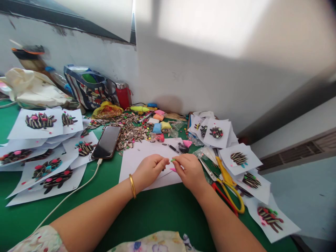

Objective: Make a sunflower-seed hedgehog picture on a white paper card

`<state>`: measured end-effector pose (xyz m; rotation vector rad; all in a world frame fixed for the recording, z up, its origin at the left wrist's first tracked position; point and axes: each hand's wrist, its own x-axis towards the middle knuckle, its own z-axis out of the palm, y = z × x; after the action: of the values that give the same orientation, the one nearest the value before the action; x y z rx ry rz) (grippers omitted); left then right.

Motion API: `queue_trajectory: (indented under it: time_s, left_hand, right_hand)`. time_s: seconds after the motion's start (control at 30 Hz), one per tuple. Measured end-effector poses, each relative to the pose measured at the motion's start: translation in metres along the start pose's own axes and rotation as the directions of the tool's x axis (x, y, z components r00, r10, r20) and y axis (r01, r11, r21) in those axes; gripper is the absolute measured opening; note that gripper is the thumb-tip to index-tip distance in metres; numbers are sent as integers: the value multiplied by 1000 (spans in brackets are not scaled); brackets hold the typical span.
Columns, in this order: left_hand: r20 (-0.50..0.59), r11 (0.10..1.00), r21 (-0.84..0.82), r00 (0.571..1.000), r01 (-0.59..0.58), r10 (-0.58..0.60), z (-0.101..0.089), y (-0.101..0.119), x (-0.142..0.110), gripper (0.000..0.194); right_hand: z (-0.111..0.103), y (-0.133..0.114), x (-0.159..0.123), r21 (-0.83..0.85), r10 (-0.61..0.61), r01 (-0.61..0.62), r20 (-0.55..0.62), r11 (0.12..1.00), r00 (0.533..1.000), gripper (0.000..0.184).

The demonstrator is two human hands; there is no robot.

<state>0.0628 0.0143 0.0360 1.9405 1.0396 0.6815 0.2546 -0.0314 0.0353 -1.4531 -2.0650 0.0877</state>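
Over white paper [131, 164]: green bit [173, 160] pinched in right hand's [187, 169] fingertips, left hand [151, 169] near, closed.

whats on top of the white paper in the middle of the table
On the white paper lie a black pen and a pink sliver. Whatever is directly beneath the left hand and right hand is covered.

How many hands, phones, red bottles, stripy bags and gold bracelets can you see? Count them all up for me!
Hands: 2, left hand and right hand
Phone: 1
Red bottle: 1
Stripy bag: 1
Gold bracelet: 1
Total: 6
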Motion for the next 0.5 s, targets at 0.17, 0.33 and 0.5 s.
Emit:
queue_trajectory:
  time_s: [0.17, 0.33, 0.5]
  left_hand:
    - [-111, 971, 236, 992, -38, 65, -16, -11, 10, 36]
    - [-122, 826, 561, 992, 53, 19, -41, -18, 20, 35]
    - [-146, 522, 825, 974, 215, -170, -82, -30, 30, 30]
  right_hand:
    - [-1, 23, 0, -410, 296, -229, 109, 883, 949, 24]
    - [-3, 29, -1, -531, 349, -246, 103, 811, 931, 29]
    - [-3, 24, 0, -509, 316, -237, 72, 828, 946, 32]
